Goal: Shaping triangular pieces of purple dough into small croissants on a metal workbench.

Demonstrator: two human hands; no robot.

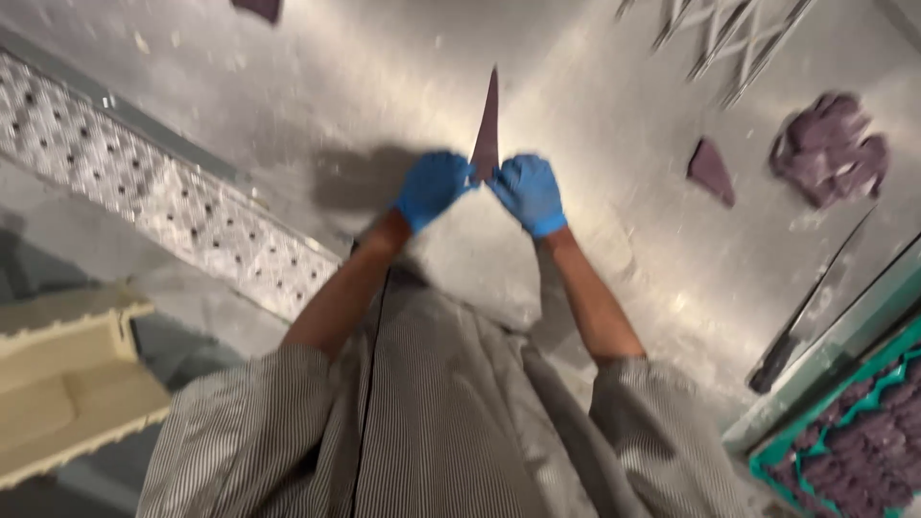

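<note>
Both my hands wear blue gloves and meet over a steel worktop (365, 86). My left hand (432, 186) and my right hand (529, 193) pinch the near end of a thin, dark purple triangular piece (488, 125). The piece lies flat and tapers to a point away from me. My fingers are closed on its wide base. The picture is blurred by motion.
A small purple wedge (711, 171) and a crumpled purple heap (831, 147) lie to the right. A long knife (806, 312) rests near the right edge, beside a green tray (767, 460) of purple pieces. A perforated metal strip (163, 197) runs along the left. A cream crate (67, 384) sits lower left.
</note>
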